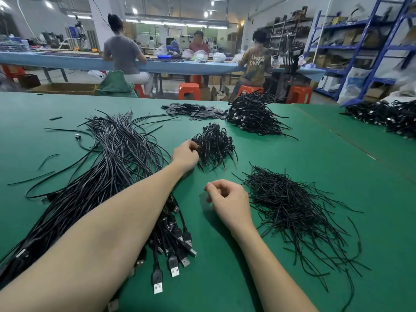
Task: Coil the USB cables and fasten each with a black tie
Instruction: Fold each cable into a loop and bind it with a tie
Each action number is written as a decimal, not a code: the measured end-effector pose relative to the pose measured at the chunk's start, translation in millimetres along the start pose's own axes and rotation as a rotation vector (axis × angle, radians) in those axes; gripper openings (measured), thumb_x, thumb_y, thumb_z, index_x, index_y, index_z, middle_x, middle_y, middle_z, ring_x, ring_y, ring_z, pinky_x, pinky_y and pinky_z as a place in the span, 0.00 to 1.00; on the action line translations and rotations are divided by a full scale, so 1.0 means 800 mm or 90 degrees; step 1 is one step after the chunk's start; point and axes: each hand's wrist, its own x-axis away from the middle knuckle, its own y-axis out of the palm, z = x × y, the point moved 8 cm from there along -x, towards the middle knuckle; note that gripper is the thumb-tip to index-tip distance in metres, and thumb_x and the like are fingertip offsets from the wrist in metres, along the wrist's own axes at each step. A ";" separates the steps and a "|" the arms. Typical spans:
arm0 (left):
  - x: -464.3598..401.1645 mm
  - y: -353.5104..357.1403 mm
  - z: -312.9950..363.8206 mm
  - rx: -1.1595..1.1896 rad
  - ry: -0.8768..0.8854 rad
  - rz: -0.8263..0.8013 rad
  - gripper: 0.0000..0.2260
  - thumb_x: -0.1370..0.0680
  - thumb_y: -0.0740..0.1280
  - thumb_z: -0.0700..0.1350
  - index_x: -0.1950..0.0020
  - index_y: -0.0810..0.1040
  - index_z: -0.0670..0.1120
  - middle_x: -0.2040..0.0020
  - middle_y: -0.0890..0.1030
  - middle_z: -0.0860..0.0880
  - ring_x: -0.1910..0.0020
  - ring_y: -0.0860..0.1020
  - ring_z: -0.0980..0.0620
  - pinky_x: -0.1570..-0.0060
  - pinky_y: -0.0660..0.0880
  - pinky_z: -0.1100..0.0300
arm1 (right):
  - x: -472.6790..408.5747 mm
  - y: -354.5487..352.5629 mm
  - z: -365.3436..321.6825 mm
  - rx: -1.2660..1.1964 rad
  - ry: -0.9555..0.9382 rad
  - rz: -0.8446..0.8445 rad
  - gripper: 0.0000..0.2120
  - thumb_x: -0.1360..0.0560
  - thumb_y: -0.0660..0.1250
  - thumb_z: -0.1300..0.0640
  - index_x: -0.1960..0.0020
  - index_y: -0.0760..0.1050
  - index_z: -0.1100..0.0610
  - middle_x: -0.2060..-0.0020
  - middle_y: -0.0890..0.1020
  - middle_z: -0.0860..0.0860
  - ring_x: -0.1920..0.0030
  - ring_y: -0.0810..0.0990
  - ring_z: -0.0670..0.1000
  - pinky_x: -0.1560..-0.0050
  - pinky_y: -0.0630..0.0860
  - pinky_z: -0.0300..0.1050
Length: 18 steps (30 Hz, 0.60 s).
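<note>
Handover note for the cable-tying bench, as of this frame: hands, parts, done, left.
Left hand: reached out, fingers on the near edge of the small coiled-cable pile.
Right hand: loosely curled over the green table, holding nothing visible.
Uncoiled USB cables: large bundle under the left forearm.
Black ties: loose heap at the right hand.
Done: small pile, plus a bigger pile behind it.
Left: most of the bundle.
</note>
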 end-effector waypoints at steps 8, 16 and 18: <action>0.016 -0.019 0.005 0.002 0.036 0.028 0.12 0.22 0.61 0.36 0.48 0.84 0.42 0.45 0.83 0.43 0.51 0.78 0.48 0.51 0.69 0.63 | 0.002 -0.003 -0.003 0.009 0.000 0.002 0.09 0.24 0.70 0.52 0.62 0.83 0.53 0.68 0.83 0.52 0.72 0.73 0.42 0.64 0.70 0.40; 0.113 -0.059 0.042 0.178 0.149 -0.054 0.08 0.22 0.67 0.42 0.57 0.82 0.53 0.61 0.84 0.54 0.59 0.83 0.51 0.56 0.78 0.57 | 0.008 -0.005 -0.008 0.008 -0.003 -0.007 0.09 0.24 0.70 0.53 0.62 0.84 0.52 0.68 0.84 0.52 0.71 0.74 0.42 0.65 0.70 0.36; 0.139 -0.063 0.038 0.212 0.147 -0.124 0.08 0.22 0.67 0.42 0.56 0.82 0.53 0.59 0.85 0.54 0.55 0.84 0.49 0.51 0.81 0.51 | 0.010 -0.004 -0.009 0.022 -0.003 -0.014 0.09 0.24 0.70 0.52 0.61 0.84 0.52 0.68 0.84 0.50 0.71 0.75 0.41 0.64 0.70 0.36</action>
